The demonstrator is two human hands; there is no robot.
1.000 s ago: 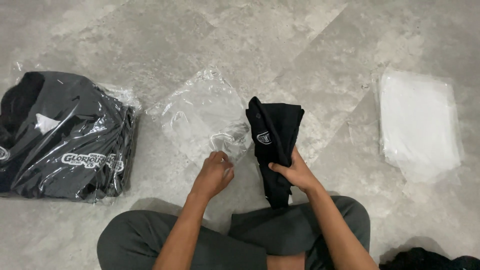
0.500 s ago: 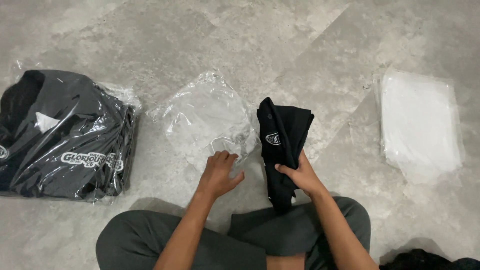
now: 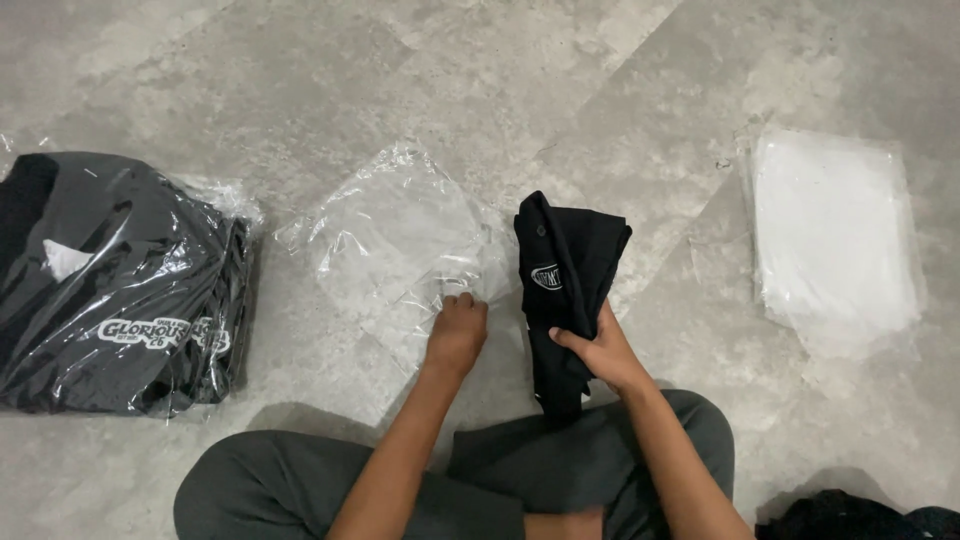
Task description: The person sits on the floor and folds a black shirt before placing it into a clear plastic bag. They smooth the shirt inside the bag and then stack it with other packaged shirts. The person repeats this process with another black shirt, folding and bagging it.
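I sit cross-legged on a grey stone floor. My right hand [image 3: 598, 352] grips a folded black garment [image 3: 565, 280] with a small white emblem, holding it upright just above my knee. My left hand [image 3: 457, 332] pinches the near edge of an empty clear plastic bag [image 3: 390, 240] that lies flat on the floor, directly left of the garment.
At the far left lies a pile of black garments packed in clear plastic [image 3: 110, 290]. A stack of flat clear bags [image 3: 835, 235] rests at the right. A dark heap of cloth [image 3: 860, 515] shows at the bottom right corner.
My left hand opened flat over the bag's edge, then closed on it again. The black garment shifted slightly to the right with my right hand.
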